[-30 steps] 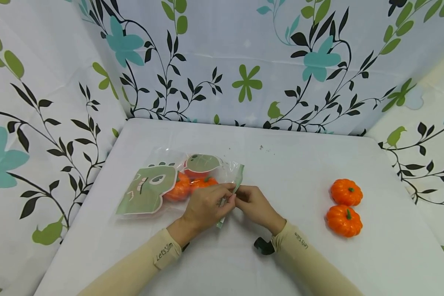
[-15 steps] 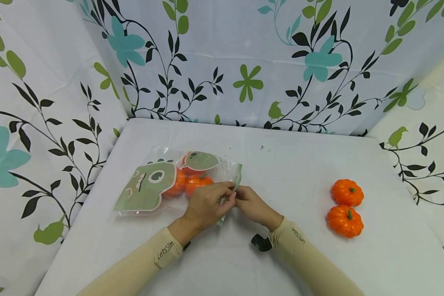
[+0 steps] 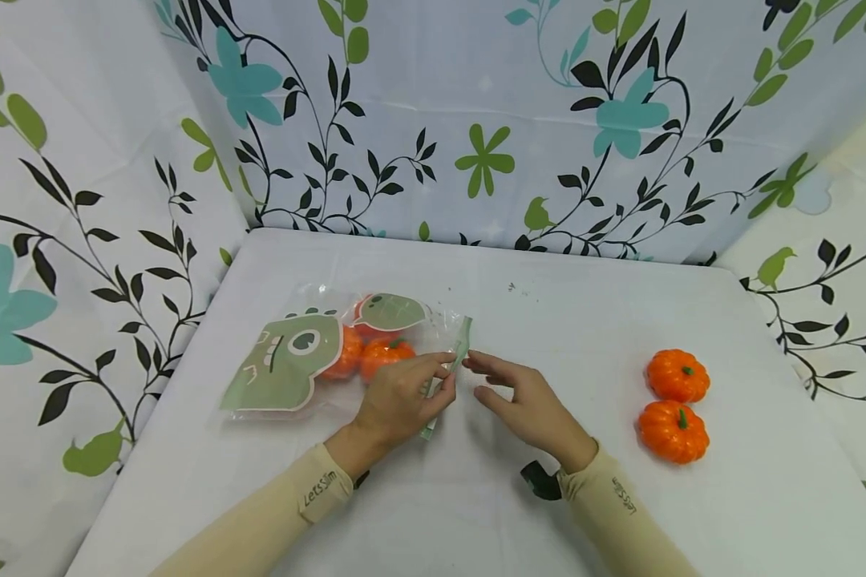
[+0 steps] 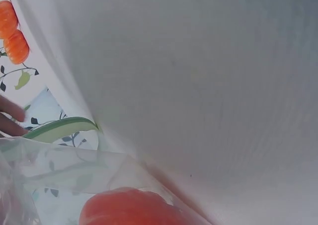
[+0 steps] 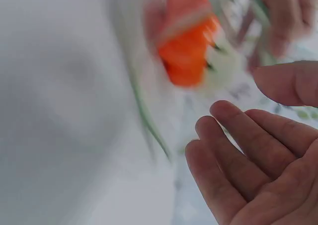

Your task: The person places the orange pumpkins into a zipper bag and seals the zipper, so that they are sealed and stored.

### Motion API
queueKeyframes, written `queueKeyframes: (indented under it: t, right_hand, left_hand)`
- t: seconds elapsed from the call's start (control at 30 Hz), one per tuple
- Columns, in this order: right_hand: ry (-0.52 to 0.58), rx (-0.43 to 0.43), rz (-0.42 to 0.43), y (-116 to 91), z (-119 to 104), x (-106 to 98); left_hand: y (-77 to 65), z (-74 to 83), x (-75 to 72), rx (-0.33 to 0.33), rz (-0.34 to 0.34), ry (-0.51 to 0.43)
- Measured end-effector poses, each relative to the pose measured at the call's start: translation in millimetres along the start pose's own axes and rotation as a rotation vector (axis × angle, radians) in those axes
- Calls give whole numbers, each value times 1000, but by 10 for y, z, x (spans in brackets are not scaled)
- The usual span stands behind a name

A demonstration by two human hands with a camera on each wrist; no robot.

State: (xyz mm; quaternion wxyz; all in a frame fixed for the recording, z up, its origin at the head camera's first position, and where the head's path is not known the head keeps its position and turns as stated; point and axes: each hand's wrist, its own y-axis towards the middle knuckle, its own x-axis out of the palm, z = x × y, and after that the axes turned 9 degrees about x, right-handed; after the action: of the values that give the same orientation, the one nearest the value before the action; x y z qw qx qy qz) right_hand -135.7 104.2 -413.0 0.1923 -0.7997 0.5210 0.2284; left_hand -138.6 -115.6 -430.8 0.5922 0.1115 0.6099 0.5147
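Observation:
A clear zip bag [image 3: 273,373] with a green cartoon animal print lies on the left half of the table. Inside are an orange toy pumpkin [image 3: 386,353], a second one [image 3: 342,358] partly behind the print, and a red item mostly covered by the print. My left hand [image 3: 402,394] pinches the green strip [image 3: 464,336] along the bag's right end between thumb and fingers. Just right of that strip, my right hand [image 3: 530,403] holds nothing. Its fingers are nearly straight in the right wrist view, spread a little from the thumb and apart from the bag.
Two more orange toy pumpkins, a rear one [image 3: 677,375] and a front one [image 3: 673,433], sit touching on the right side of the white table [image 3: 548,304]. A curtain [image 3: 404,104] with a leaf pattern hangs behind and beside it.
My right hand has let go of the strip and moved right, its fingers opening. My left hand keeps its pinch. The bag has shifted very slightly left; the pumpkins at right stay put.

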Motion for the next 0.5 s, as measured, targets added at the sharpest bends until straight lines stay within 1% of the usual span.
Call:
queueKeyframes:
  t: [0.1, 0.23, 0.33, 0.43, 0.5]
  right_hand:
    - [-146, 5, 129, -144, 14, -199]
    - [-263, 15, 301, -349, 92, -473]
    - [-277, 45, 434, -515, 178, -668]
    - [-256, 114, 544, -683, 255, -835]
    - [-243, 173, 598, -780, 294, -929]
  left_hand:
    - [0, -7, -1, -6, 0, 7]
    - [-1, -14, 4, -5, 9, 0]
    - [1, -18, -2, 1, 13, -3]
    - [0, -24, -12, 4, 15, -5]
    - [-3, -30, -14, 2, 14, -6]
